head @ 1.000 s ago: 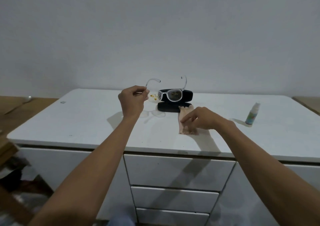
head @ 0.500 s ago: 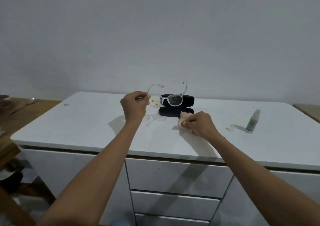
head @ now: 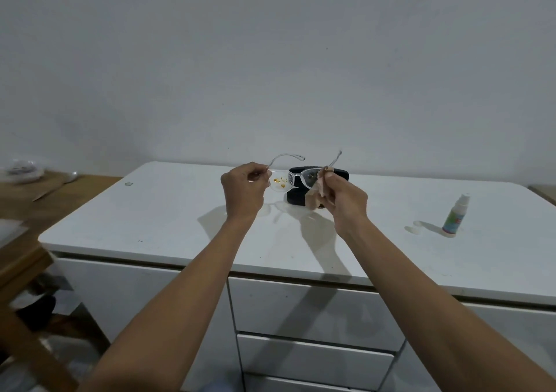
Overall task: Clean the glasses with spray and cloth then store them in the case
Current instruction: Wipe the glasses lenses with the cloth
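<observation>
Clear-framed glasses hang in the air above the white cabinet top, temples pointing away from me. My left hand pinches the frame at its left end; the left lens carries yellow specks. My right hand grips a beige cloth and presses it against the right lens. Behind the glasses a black case lies on the top, partly hidden by glasses, cloth and hand. A small spray bottle stands at the right, its clear cap lying beside it.
Drawers run down the cabinet front below my arms. A wooden table stands to the left with a plastic-wrapped thing on it. A plain wall rises behind the cabinet.
My right hand lifted the beige cloth off the cabinet top and brought it up to the right lens. My left hand kept the glasses held up in about the same place.
</observation>
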